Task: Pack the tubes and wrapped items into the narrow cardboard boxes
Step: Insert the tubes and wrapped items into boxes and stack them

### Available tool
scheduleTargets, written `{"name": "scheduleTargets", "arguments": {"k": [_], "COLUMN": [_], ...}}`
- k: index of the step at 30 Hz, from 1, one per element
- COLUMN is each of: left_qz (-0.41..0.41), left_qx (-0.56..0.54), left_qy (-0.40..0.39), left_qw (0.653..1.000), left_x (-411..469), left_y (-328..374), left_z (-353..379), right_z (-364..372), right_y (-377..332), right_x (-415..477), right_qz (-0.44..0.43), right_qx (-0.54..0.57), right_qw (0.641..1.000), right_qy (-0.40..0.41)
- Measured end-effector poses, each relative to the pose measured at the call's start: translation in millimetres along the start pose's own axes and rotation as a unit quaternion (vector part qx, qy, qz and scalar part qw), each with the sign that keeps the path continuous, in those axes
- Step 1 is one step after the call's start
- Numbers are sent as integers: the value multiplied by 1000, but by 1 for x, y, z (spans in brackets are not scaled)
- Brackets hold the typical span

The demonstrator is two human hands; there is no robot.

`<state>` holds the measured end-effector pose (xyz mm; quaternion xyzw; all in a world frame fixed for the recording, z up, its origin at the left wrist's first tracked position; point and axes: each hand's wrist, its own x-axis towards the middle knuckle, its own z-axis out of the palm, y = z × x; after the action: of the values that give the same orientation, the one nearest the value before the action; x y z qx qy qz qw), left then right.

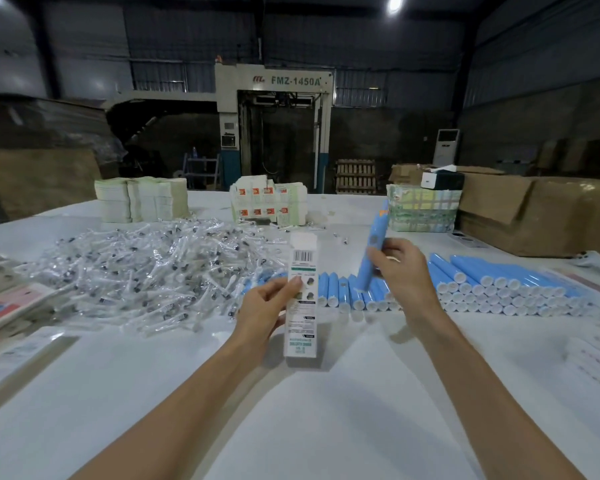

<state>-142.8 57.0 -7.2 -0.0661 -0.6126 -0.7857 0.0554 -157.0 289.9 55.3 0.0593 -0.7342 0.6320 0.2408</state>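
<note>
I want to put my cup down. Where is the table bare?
The white table is bare in the near middle, below the narrow box. Crowded: wrapped items pile on the left, blue tubes on the right, flat cartons behind.

**Behind the white table**

A grey machine marked FMZ-1450A stands at the back, with a ceiling lamp shining above. A wooden pallet stands on edge to its right, and a white floor-standing air conditioner farther right. Large brown cartons sit at the table's far right.
</note>
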Motion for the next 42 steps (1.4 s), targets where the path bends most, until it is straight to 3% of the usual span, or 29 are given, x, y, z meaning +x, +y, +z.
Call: {"name": "scheduleTargets", "arguments": {"k": [3, 5, 7, 14, 20, 24, 33, 38, 42], "left_qz": [6, 6, 7, 12, 34, 51, 12, -28, -26], "left_qx": [3, 2, 6, 22, 63, 81, 72, -2, -5], "left_qy": [-16, -26, -36, -60, -70, -67, -16, -21, 7], "left_qw": [1000, 1000, 999, 998, 995, 993, 997, 999, 1000], "left_x": [0, -1, -1, 0, -4, -4, -2, 2, 8], "left_y": [0, 0, 0, -1, -4, -3, -6, -15, -25], "left_z": [0, 1, 0, -6, -3, -2, -6, -10, -9], "right_z": [16, 30, 43, 52, 33, 36, 53, 89, 158], "right_y": [-25, -33, -37, -31, -31, -37, -19, -26, -33], "right_x": [5, 9, 12, 28, 37, 37, 21, 1, -13], "right_qz": [-20, -37, -63, -77, -108, -106, -214, -320, -312], "right_qx": [222, 233, 184, 105, -75, -118, -287, -324, -305], "right_qw": [973, 966, 975, 991, 986, 969, 909, 881, 871], "right_qy": [-66, -107, -109, 2, -101, -188, -214, -127, -227]}}
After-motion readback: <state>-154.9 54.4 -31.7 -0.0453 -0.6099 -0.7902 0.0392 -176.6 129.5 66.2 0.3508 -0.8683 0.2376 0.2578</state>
